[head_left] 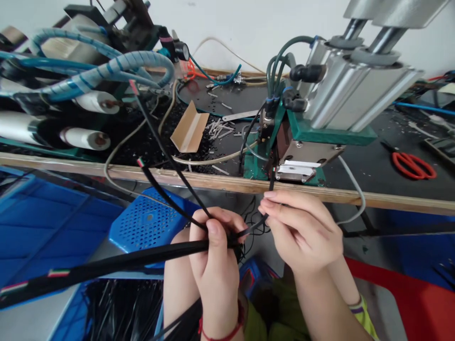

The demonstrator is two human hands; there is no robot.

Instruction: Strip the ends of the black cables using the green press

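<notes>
The left hand (216, 255) grips a bundle of black cords (142, 255) — the right hand (305, 232) pinches one cord (272, 182), its tip at the press (334, 90) by the worktop's front edge (355, 196)

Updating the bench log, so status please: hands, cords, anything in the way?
Left hand gripping black cords. Right hand pinching one cord, tip at machine. Scissors off right; no blockage seen.
</notes>
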